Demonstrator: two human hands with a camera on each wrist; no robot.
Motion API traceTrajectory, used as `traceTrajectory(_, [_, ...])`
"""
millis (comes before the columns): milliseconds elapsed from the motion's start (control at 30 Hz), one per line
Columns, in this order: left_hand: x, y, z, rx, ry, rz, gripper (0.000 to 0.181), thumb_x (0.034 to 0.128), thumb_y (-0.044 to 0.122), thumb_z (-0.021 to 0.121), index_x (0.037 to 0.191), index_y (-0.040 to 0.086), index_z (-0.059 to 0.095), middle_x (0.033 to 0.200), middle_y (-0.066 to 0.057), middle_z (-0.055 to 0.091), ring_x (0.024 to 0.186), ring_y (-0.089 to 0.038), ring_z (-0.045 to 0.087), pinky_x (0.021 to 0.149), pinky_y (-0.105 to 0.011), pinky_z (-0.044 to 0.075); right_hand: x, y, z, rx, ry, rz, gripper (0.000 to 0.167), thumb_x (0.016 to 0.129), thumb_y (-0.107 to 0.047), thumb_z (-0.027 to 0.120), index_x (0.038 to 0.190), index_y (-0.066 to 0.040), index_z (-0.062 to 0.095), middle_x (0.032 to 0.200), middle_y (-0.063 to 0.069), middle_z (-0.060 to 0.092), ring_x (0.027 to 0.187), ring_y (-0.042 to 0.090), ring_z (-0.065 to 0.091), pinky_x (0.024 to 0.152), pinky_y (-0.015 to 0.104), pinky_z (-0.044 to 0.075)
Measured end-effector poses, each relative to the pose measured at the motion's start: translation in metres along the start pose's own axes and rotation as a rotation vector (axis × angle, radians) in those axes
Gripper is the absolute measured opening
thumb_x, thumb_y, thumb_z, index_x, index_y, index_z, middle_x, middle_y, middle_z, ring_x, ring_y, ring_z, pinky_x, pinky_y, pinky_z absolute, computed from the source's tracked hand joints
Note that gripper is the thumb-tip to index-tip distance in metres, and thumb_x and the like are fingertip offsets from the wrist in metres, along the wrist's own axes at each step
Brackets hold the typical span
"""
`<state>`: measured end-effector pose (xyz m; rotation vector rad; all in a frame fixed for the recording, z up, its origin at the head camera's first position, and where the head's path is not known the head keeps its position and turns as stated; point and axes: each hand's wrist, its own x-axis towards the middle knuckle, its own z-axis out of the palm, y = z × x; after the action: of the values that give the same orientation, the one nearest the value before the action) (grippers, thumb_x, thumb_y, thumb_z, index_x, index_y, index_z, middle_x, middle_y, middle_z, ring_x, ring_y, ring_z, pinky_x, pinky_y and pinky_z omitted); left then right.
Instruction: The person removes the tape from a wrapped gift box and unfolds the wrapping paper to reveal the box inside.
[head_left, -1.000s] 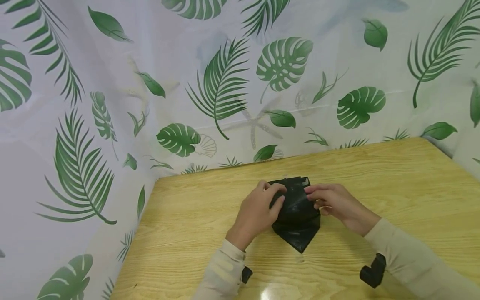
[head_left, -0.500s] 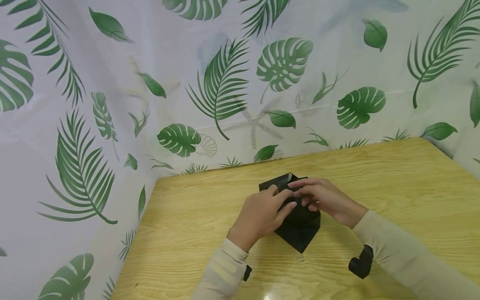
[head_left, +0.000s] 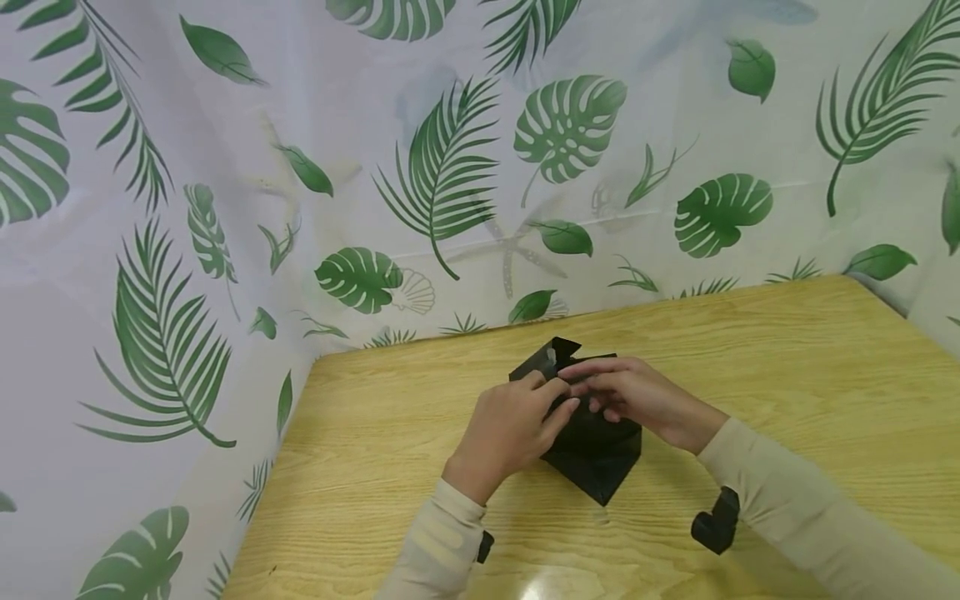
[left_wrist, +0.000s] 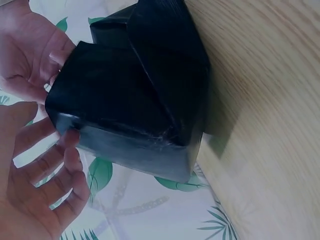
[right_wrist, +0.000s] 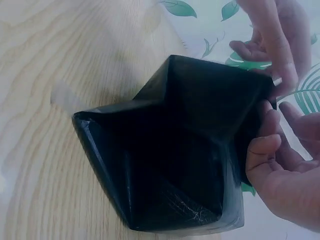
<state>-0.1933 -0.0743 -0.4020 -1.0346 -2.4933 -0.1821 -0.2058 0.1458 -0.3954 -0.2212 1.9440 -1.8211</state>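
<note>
A black boxlike package (head_left: 596,471) with folded flaps sits on the table in the head view, one pointed corner facing me. Its hollow inside and creased walls show in the right wrist view, where the package (right_wrist: 175,165) gapes open. My left hand (head_left: 506,429) pinches the far left edge, its fingers bent. From the right, my right hand (head_left: 648,400) reaches over the package, thumb and fingers bent at a far flap's edge. Both hands' fingertips nearly meet there. In the left wrist view, fingers of the left hand (left_wrist: 45,185) touch the package's outer wall.
The wood-grain table (head_left: 360,467) meets a white curtain (head_left: 637,275) printed with green leaves behind and at the left. A clear strip (right_wrist: 65,100) sticks out at the package's near corner. A black wrist mount (head_left: 716,521) hangs below the right sleeve.
Both hands have worked across the package's far side, the right hand moving left. The far left flap has swung up and outward to the left; the near corner has stayed put.
</note>
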Motion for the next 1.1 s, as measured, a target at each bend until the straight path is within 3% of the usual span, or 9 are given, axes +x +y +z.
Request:
traceTrajectory(67, [-0.002,-0.002,-0.001,-0.002,0.001,-0.016,0.025,0.1058,0.038,0.054,0.102,0.021,0.071,0.077,0.006,0.056,0.054,-0.005,0.046,0.047,-0.019,0.037,0.000,0.001,-0.001,-0.026,0.017,-0.018,0.040,0.109,-0.015,0.042,0.145,0.000,0.053,0.117,0.007,0.067,0.088,0.017,0.058,0.067,0.027,0.047])
traceTrajectory(133, [-0.005,-0.004,-0.003,-0.001,0.012,-0.031,0.024,0.1055,0.037,0.055,0.098,0.020,0.071,0.075,0.006,0.055,0.054,-0.005,0.046,0.047,-0.019,0.037,-0.001,0.004,-0.002,-0.117,0.049,-0.076,0.039,0.108,-0.018,0.047,0.142,0.001,0.055,0.120,0.011,0.068,0.092,0.020,0.061,0.071,0.030,0.050])
traceTrajectory(200, [-0.008,-0.007,-0.006,-0.011,0.031,-0.045,0.023,0.1048,0.035,0.058,0.095,0.019,0.071,0.074,0.007,0.056,0.054,-0.005,0.047,0.048,-0.019,0.039,-0.001,0.008,-0.003,-0.301,0.097,-0.187,0.037,0.107,-0.018,0.053,0.137,0.002,0.060,0.121,0.014,0.068,0.098,0.024,0.064,0.078,0.035,0.054])
traceTrajectory(367, [-0.016,-0.015,-0.015,-0.086,0.052,-0.123,0.021,0.1029,0.031,0.062,0.092,0.017,0.072,0.076,0.006,0.064,0.055,-0.006,0.051,0.048,-0.020,0.041,-0.001,0.019,-0.003,-0.894,0.241,-0.487,0.020,0.097,-0.014,0.070,0.112,-0.001,0.075,0.108,0.012,0.072,0.099,0.030,0.068,0.085,0.048,0.057])
traceTrajectory(467, [-0.022,-0.023,-0.021,-0.143,0.015,-0.207,0.021,0.1027,0.031,0.062,0.091,0.018,0.074,0.080,0.007,0.069,0.055,-0.006,0.052,0.046,-0.020,0.039,-0.003,0.024,-0.001,-1.086,0.268,-0.557,0.016,0.093,-0.016,0.075,0.102,-0.004,0.078,0.100,0.009,0.072,0.095,0.030,0.067,0.084,0.050,0.056])
traceTrajectory(733, [-0.041,-0.050,-0.034,-0.266,-0.138,-0.441,0.022,0.1004,0.034,0.064,0.087,0.021,0.075,0.077,0.009,0.069,0.053,-0.007,0.049,0.045,-0.025,0.039,-0.007,0.028,0.001,-1.220,0.267,-0.531,0.015,0.090,-0.017,0.078,0.098,-0.004,0.078,0.103,0.012,0.070,0.099,0.034,0.064,0.086,0.050,0.055])
traceTrajectory(900, [-0.055,-0.070,-0.039,-0.321,-0.225,-0.538,0.016,0.0967,0.033,0.071,0.088,0.020,0.074,0.080,0.008,0.068,0.059,-0.008,0.055,0.049,-0.029,0.044,-0.007,0.030,0.000,-1.229,0.256,-0.522,0.016,0.089,-0.017,0.079,0.099,-0.004,0.078,0.104,0.012,0.069,0.096,0.032,0.066,0.084,0.049,0.056])
traceTrajectory(1100, [-0.070,-0.089,-0.039,-0.358,-0.367,-0.624,0.014,0.0934,0.030,0.075,0.097,0.017,0.073,0.066,0.001,0.059,0.051,-0.013,0.045,0.047,-0.029,0.034,-0.007,0.030,0.000,-1.227,0.251,-0.504,0.017,0.090,-0.018,0.078,0.101,-0.004,0.078,0.105,0.012,0.068,0.096,0.032,0.065,0.084,0.049,0.056])
